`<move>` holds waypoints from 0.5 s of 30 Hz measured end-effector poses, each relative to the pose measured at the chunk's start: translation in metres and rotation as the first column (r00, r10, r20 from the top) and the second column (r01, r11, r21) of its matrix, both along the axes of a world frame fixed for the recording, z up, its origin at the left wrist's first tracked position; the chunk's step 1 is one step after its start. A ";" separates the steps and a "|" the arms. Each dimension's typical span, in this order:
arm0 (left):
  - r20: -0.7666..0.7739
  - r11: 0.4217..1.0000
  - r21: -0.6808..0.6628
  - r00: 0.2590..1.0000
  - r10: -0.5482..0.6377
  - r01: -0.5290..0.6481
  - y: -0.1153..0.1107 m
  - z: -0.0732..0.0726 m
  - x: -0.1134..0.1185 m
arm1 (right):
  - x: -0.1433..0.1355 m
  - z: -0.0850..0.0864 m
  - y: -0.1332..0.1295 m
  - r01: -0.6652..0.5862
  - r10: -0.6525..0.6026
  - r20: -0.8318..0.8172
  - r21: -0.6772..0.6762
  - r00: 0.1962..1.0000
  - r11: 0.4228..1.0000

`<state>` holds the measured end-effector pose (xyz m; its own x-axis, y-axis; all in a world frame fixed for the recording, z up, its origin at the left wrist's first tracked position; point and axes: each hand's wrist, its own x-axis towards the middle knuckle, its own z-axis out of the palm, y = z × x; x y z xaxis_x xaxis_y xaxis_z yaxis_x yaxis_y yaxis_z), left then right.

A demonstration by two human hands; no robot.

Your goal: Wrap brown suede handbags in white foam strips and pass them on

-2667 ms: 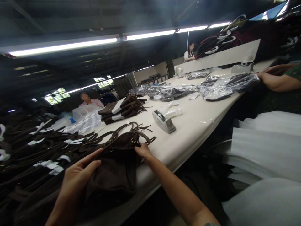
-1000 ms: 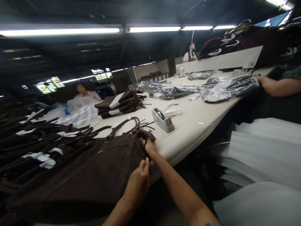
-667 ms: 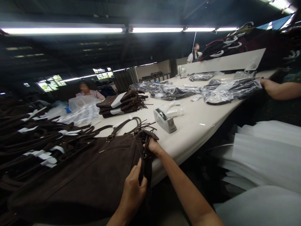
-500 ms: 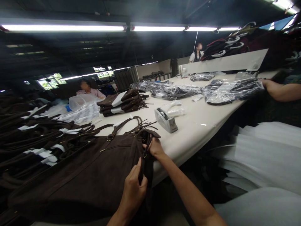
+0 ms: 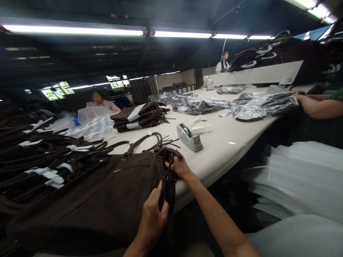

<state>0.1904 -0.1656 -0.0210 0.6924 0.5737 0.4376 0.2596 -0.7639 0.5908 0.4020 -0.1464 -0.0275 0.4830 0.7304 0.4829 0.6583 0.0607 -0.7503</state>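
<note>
A dark brown handbag [image 5: 107,192] lies on its side across the table's near edge, its handles pointing away from me. My left hand [image 5: 154,212] is closed on the bag's side edge, with the index finger stretched along it. Farther up, my right hand [image 5: 179,165] grips the bag's top corner by its side strap and flap; some of its fingers are hidden in the folds. A grey tape dispenser [image 5: 189,137] stands on the table just beyond my right hand.
Brown bags [image 5: 139,117] are stacked behind the handbag, and more bags [image 5: 40,164] pile up at left. Plastic-wrapped bags [image 5: 198,103] lie across the white table [image 5: 222,139]. A co-worker's hand [image 5: 301,98] holds one at right. White sheets [image 5: 302,175] are stacked lower right.
My right hand has shifted very slightly to the right at the bag's corner. The co-worker's arm at right has moved a little. My left hand stays on the bag's edge.
</note>
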 end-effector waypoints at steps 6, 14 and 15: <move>-0.019 1.000 0.022 1.000 0.000 0.001 0.000 -0.004 0.001 | -0.009 0.002 0.001 0.015 -0.015 0.101 -0.007 0.995 1.000; -0.075 1.000 0.009 0.997 -0.017 0.018 0.000 -0.002 0.001 | -0.011 0.006 0.005 0.131 -0.137 -0.043 -0.111 0.990 0.985; -0.074 1.000 0.010 0.997 -0.015 0.016 0.000 -0.002 0.001 | -0.009 0.007 0.006 0.135 -0.144 -0.070 -0.115 0.987 0.984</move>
<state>0.1914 -0.1652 -0.0233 0.7317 0.5584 0.3908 0.2903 -0.7741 0.5625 0.3930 -0.1409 -0.0200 0.6168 0.6996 0.3608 0.5942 -0.1132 -0.7963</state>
